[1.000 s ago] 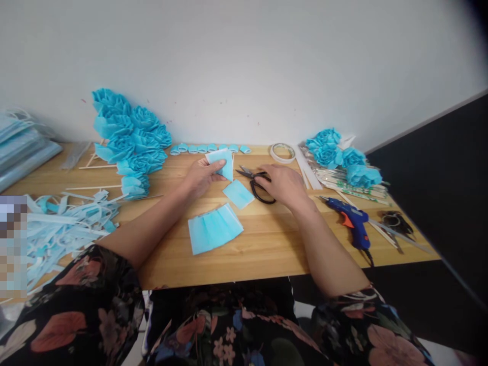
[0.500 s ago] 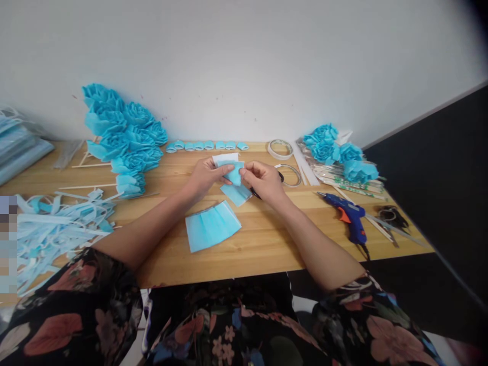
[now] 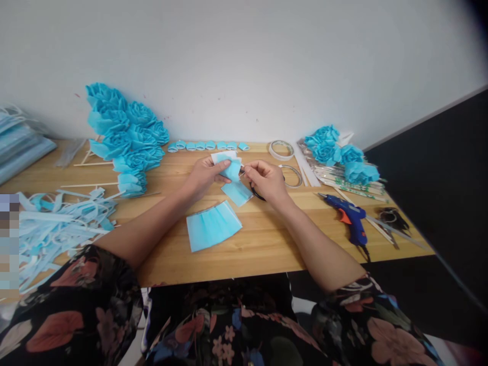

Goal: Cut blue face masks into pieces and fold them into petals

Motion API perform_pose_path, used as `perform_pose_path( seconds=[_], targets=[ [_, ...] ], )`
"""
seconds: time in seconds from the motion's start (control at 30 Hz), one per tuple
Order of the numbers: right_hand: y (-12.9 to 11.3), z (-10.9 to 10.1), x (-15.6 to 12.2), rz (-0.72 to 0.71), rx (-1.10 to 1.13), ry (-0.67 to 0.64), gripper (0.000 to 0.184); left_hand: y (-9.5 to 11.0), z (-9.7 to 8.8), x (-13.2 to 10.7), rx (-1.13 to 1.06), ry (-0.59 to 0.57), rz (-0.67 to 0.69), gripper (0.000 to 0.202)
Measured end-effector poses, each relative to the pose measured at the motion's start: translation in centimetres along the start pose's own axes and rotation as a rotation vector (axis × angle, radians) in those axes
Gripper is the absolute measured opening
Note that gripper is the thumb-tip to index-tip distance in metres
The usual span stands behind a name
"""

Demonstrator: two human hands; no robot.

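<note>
My left hand pinches a small piece of blue-and-white mask fabric between thumb and fingers, above the table. Close by on the right, my right hand is closed at the fingertips on a thin white strand at the fabric's edge. Under the hands lies another cut piece of blue fabric. A black handle loop, perhaps of scissors, shows partly beneath my right hand. Nearer to me rests a stack of pleated blue fabric pieces.
Blue fabric flowers on sticks stand at the left, above a heap of cut strips. Small blue rolls line the wall. To the right are a tape roll, more blue flowers and a blue glue gun.
My right fingertips have come away slightly to the right from the fabric, and a thin white strand now shows between them. The fabric in my left hand has shifted a little left.
</note>
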State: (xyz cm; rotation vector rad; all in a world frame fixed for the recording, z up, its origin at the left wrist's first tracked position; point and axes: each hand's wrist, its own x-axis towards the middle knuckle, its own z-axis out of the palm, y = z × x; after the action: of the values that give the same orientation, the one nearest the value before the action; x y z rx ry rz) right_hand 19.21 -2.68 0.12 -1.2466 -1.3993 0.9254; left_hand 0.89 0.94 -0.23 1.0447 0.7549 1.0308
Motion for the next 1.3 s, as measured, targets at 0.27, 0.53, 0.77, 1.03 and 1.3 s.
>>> perform_pose_path(
  seconds=[0.27, 0.53, 0.77, 1.03, 1.3],
  targets=[
    [-0.4, -0.2, -0.2, -0.040, -0.024, 0.041, 0.026, -0.1, -0.4, 0.4, -0.076, 0.049, 0.010, 0.028],
    [-0.2, -0.3, -0.2, -0.055, 0.058, -0.011, 0.041, -0.7, -1.4, 1.2, -0.125, 0.127, 0.004, 0.023],
    [-0.7, -0.5, -0.3, -0.058, 0.122, -0.065, 0.046, -0.3, -2.0, 1.5, -0.240, 0.244, -0.026, 0.012],
    [-0.5, -2.7, 1.4, -0.119, 0.137, 0.212, 0.035, -0.2, -2.8, 1.9, -0.254, 0.278, -0.024, 0.013],
    [1.1, -6.7, 3.6, -0.195, -0.262, 0.453, 0.029, -0.4, -2.3, 1.7, -0.262, 0.249, -0.032, 0.013]
  ],
)
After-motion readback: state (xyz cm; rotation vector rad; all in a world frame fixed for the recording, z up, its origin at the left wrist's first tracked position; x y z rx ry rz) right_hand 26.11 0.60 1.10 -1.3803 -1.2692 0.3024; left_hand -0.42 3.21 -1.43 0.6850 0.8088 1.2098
